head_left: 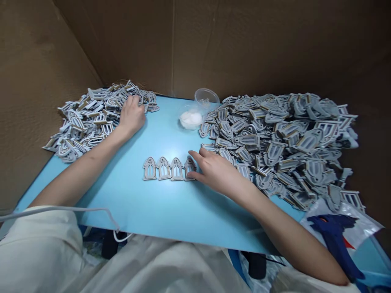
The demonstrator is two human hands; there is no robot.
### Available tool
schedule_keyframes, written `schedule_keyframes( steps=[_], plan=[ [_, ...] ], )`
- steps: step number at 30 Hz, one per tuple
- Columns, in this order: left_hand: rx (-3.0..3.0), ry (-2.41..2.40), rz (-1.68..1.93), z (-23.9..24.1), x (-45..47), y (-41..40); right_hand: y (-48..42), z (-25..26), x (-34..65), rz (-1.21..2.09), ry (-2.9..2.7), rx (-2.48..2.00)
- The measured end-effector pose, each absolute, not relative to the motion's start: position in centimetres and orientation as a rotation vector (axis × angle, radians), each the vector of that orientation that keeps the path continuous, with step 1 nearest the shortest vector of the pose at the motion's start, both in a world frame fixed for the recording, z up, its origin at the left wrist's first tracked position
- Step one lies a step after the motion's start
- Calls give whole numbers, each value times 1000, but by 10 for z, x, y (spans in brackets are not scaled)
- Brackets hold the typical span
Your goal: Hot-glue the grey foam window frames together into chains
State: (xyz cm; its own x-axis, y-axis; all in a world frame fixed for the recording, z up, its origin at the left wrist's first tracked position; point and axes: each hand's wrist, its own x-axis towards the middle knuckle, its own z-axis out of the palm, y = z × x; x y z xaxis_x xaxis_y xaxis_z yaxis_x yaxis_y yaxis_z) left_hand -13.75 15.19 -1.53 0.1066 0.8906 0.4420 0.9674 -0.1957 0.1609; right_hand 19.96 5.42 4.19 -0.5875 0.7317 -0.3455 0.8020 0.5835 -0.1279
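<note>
Several small grey arched window pieces [164,167] stand in a side-by-side row on the light blue table. My right hand [214,167] is at the row's right end, its thumb and index finger around the last arched window piece [190,166]. The thumb touches that piece near its base, and the index finger is by its top. My left hand [132,116] reaches to the right part of the left pile of similar pieces [88,118]. Its fingers are bent down among the pieces and their tips are hidden, so what they grip does not show.
A larger pile of window pieces [275,138] covers the table's right side. Clear plastic tub [191,119] with white material and a round clear lid [207,97] lie at the back. Cardboard walls [195,49] surround the table. A blue glue gun [334,240] and white cable [76,209] are near the front.
</note>
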Motion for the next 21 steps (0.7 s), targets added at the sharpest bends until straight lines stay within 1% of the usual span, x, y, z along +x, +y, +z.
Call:
schedule_keyframes(
  steps=[3, 5, 7, 10, 13, 17, 21],
  plan=[
    [-2205, -1849, -690, -9, -139, 135, 57, 43, 201, -397, 2552, 1262],
    [-2225, -1817, -711, -1, -143, 109, 60, 44, 202, -404, 2548, 1264],
    [-2412, -1726, -698, 9, -150, 72, 63, 44, 204, -404, 2547, 1263],
    [-2771, -1646, -564, 19, -159, 11, 64, 43, 203, -392, 2535, 1242],
    [-2882, -1759, -478, 13, -160, -31, 60, 41, 200, -399, 2506, 1203],
    [-2887, -1990, -504, -7, -152, -42, 53, 39, 196, -368, 2479, 1160],
    [-2892, -2029, -637, -17, -142, -32, 51, 40, 194, -313, 2481, 1158]
  ],
)
